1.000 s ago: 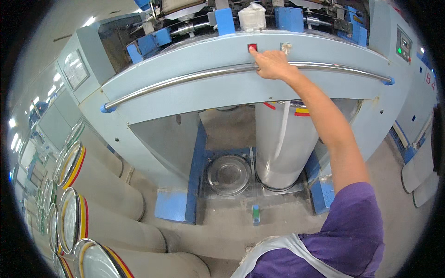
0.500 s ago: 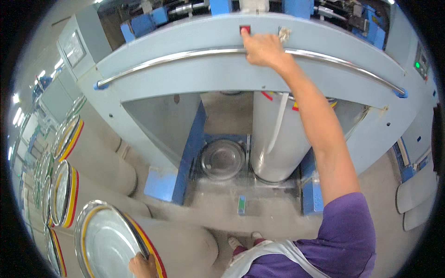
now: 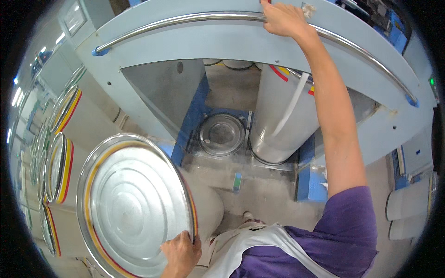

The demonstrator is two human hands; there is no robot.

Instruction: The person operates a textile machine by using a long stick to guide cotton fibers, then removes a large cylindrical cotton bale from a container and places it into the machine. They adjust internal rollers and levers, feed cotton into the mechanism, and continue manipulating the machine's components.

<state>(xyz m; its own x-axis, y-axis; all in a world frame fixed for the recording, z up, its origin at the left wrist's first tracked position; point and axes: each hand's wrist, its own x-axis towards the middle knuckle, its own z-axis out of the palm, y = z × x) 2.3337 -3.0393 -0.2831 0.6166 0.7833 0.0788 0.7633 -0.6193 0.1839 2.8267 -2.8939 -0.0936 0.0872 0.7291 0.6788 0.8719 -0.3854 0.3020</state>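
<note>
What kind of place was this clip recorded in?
Probably a textile spinning mill floor. A large pale-blue machine with a curved steel rail holds a tall grey can with a white fibre strand. The left hand grips a similar metal-bottomed can; the right hand rests on the machine top.

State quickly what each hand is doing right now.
Left hand: closed on the rim of the tall metal can.
Right hand: up on the machine's curved cover by the steel rail; grip cannot be told.
</note>
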